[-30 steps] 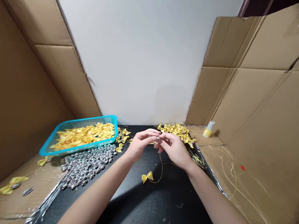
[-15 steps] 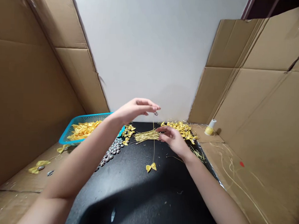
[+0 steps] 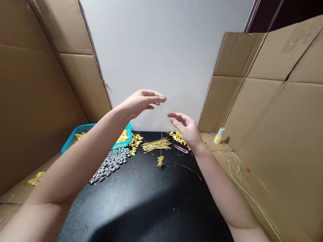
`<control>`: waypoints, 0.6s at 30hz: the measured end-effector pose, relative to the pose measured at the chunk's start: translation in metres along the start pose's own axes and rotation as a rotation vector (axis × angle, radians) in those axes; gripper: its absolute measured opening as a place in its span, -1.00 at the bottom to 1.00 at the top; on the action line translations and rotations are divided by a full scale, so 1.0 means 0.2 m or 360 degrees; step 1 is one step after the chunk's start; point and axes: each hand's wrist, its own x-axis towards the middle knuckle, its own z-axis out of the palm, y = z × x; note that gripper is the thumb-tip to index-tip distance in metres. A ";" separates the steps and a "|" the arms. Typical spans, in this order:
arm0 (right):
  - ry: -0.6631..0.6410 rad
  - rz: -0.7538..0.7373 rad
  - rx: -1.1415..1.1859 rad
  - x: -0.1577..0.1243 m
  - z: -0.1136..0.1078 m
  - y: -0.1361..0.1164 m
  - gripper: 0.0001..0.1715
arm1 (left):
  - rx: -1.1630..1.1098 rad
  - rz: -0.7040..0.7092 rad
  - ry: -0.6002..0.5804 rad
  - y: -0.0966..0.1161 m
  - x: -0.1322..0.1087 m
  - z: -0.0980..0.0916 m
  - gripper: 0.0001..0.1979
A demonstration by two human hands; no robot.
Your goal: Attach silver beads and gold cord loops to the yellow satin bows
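My left hand (image 3: 147,102) is raised above the back of the black table, thumb and fingers pinched on the upper end of a thin yellow thread (image 3: 161,135). A short end pokes out just below the fingertips. From the thread hangs a small yellow ribbon bow (image 3: 160,161), low over the tabletop. A pale spot shows on the bow, too small to make out. To the right of the thread, my right hand (image 3: 185,127) is open, its thumb and fingers apart and not touching the thread.
Gold ties (image 3: 156,144) lie bundled behind the bow. Pink thread snips (image 3: 181,149) rest near loose bows (image 3: 178,136). Silver beads (image 3: 110,164) spread beside a blue basket (image 3: 69,142) of yellow ribbon pieces. A thread spool (image 3: 219,136) stands on cardboard at right.
My left hand has risen, and the bow hangs higher than before. The silver bead has left my left fingertips. My right hand has lifted away from the gold ties, uncovering the snips.
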 end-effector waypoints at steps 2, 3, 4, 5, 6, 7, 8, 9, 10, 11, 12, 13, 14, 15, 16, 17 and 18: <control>-0.0061 -0.0102 -0.0059 0.05 0.05 -0.03 -0.81 | 0.0040 0.0004 -0.0011 -0.02 -0.01 0.03 -0.86; -0.0077 -0.0137 -0.0033 0.08 0.08 -0.03 -0.82 | 0.0048 0.0009 -0.0022 -0.04 -0.02 0.04 -0.85; -0.0074 -0.0152 0.0013 0.10 0.10 -0.02 -0.83 | 0.0048 0.0014 -0.0032 -0.05 -0.02 0.05 -0.84; -0.0064 -0.0141 0.0053 0.12 0.11 -0.02 -0.83 | 0.0044 0.0018 -0.0040 -0.07 -0.02 0.06 -0.82; -0.0046 -0.0111 0.0074 0.13 0.13 -0.01 -0.83 | 0.0036 0.0024 -0.0044 -0.08 -0.02 0.07 -0.80; -0.0030 -0.0072 0.0086 0.14 0.13 0.00 -0.83 | 0.0026 0.0035 -0.0043 -0.09 -0.02 0.07 -0.79; -0.0017 -0.0030 0.0092 0.14 0.14 0.01 -0.83 | 0.0018 0.0054 -0.0043 -0.10 -0.02 0.07 -0.77; -0.0008 0.0003 0.0100 0.14 0.14 0.01 -0.84 | 0.0018 0.0081 -0.0045 -0.12 -0.03 0.07 -0.75; 0.0001 0.0025 0.0116 0.13 0.13 0.02 -0.86 | 0.0037 0.0117 -0.0050 -0.14 -0.04 0.07 -0.71; 0.0013 0.0037 0.0143 0.12 0.13 0.03 -0.88 | 0.0101 0.0167 -0.0060 -0.18 -0.05 0.07 -0.68; 0.0028 0.0043 0.0178 0.11 0.12 0.04 -0.89 | 0.0175 0.0220 -0.0079 -0.22 -0.08 0.08 -0.64; 0.0044 0.0048 0.0217 0.10 0.11 0.06 -0.91 | 0.0339 0.0282 -0.0081 -0.29 -0.11 0.09 -0.64; 0.0063 0.0056 0.0260 0.09 0.10 0.08 -0.92 | 0.0583 0.0344 -0.0099 -0.36 -0.16 0.10 -0.66; 0.0083 0.0069 0.0302 0.08 0.09 0.09 -0.94 | 0.0673 0.0341 -0.0144 -0.45 -0.22 0.13 -0.71; 0.0100 0.0084 0.0340 0.07 0.07 0.11 -0.95 | 0.0730 0.0335 -0.0197 -0.54 -0.29 0.16 -0.78; 0.0118 0.0098 0.0369 0.05 0.06 0.13 -0.95 | 0.0789 0.0335 -0.0283 -0.63 -0.37 0.20 -0.84; 0.0135 0.0108 0.0389 0.05 0.05 0.15 -0.96 | 0.0850 0.0339 -0.0354 -0.71 -0.44 0.24 -0.87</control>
